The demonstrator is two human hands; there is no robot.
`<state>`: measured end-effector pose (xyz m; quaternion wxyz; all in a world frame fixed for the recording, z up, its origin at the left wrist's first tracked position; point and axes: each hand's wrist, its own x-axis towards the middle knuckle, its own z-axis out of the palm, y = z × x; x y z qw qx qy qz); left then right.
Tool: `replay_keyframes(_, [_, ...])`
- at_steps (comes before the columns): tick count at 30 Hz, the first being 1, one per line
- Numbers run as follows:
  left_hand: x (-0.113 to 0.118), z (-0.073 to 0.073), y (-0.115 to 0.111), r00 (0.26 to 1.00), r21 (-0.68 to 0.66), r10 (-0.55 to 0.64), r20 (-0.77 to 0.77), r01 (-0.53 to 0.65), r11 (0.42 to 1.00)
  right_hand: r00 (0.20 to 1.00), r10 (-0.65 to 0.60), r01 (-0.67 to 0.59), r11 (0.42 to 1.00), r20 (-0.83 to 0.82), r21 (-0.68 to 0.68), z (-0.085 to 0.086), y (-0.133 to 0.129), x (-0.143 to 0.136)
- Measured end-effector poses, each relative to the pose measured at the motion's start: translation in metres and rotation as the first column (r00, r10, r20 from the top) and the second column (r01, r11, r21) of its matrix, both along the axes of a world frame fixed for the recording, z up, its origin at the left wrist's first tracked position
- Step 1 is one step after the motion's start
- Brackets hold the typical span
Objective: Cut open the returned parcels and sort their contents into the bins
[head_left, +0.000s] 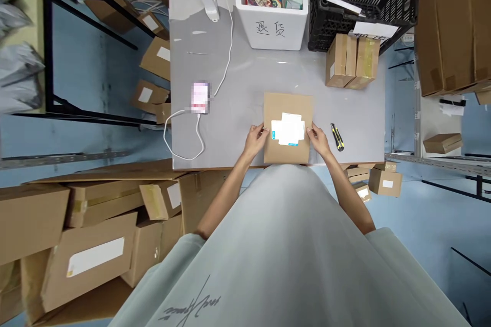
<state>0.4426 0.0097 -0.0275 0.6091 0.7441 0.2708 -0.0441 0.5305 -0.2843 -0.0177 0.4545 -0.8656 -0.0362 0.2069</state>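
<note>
A flat brown cardboard box (287, 106) lies on the grey table (238, 112) near its front edge. On top of it rests a small white packet with blue trim (288, 129). My left hand (255, 138) touches the box's left edge beside the packet. My right hand (318, 138) grips the right edge, fingertips by the packet. Both hands press against the box from opposite sides.
A yellow-black utility knife (337, 137) lies just right of my right hand. A phone (200, 97) on a white cable sits to the left. Behind stand a white bin (274, 28), a black crate (360, 5) and two small cartons (352, 60). Cartons pile on the floor (88, 245).
</note>
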Motion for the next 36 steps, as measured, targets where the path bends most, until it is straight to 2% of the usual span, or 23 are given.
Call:
replay_keyframes(6, [-0.005, -0.017, 0.0, 0.996, -0.041, 0.036, -0.081, -0.039, 0.998, 0.999, -0.027, 0.026, 0.999, -0.033, -0.031, -0.017, 0.01, 0.003])
replay_keyframes(11, [-0.014, -0.021, -0.003, 0.996, -0.066, 0.037, -0.085, -0.043, 0.997, 0.994, -0.094, 0.093, 0.996, -0.061, -0.015, -0.028, 0.008, -0.005])
replay_keyframes(15, [-0.012, -0.024, -0.012, 0.993, -0.013, 0.111, -0.047, -0.112, 0.994, 0.985, -0.165, 0.162, 0.985, -0.047, -0.051, -0.037, 0.012, -0.013])
replay_keyframes(19, [-0.011, -0.024, -0.015, 0.993, 0.024, 0.108, -0.056, -0.107, 0.994, 0.99, -0.135, 0.135, 0.991, -0.049, -0.014, -0.041, 0.007, -0.019])
replay_keyframes(23, [-0.03, -0.025, -0.012, 0.996, -0.13, 0.05, -0.076, -0.059, 0.99, 0.981, -0.127, 0.149, 0.977, -0.144, 0.153, -0.044, -0.011, -0.037])
replay_keyframes(26, [-0.05, -0.026, -0.013, 0.986, -0.294, 0.027, -0.166, -0.076, 0.953, 0.948, -0.14, 0.201, 0.96, -0.286, 0.194, -0.046, -0.021, -0.058])
replay_keyframes(28, [-0.061, -0.026, -0.015, 0.977, -0.361, 0.008, -0.213, -0.086, 0.929, 0.948, -0.092, 0.164, 0.961, -0.305, 0.222, -0.043, -0.024, -0.069])
replay_keyframes(31, [-0.069, -0.02, -0.016, 0.98, -0.365, -0.029, -0.197, -0.045, 0.93, 0.963, 0.0, 0.074, 0.961, -0.268, 0.266, -0.032, -0.024, -0.075])
replay_keyframes(33, [-0.072, -0.011, -0.013, 0.988, -0.331, -0.055, -0.145, 0.004, 0.943, 0.965, 0.032, 0.043, 0.959, -0.26, 0.28, -0.019, -0.025, -0.074])
replay_keyframes(36, [-0.073, 0.01, -0.004, 0.998, -0.261, -0.053, -0.034, 0.043, 0.965, 0.962, 0.07, 0.018, 0.949, -0.265, 0.314, 0.009, -0.029, -0.065])
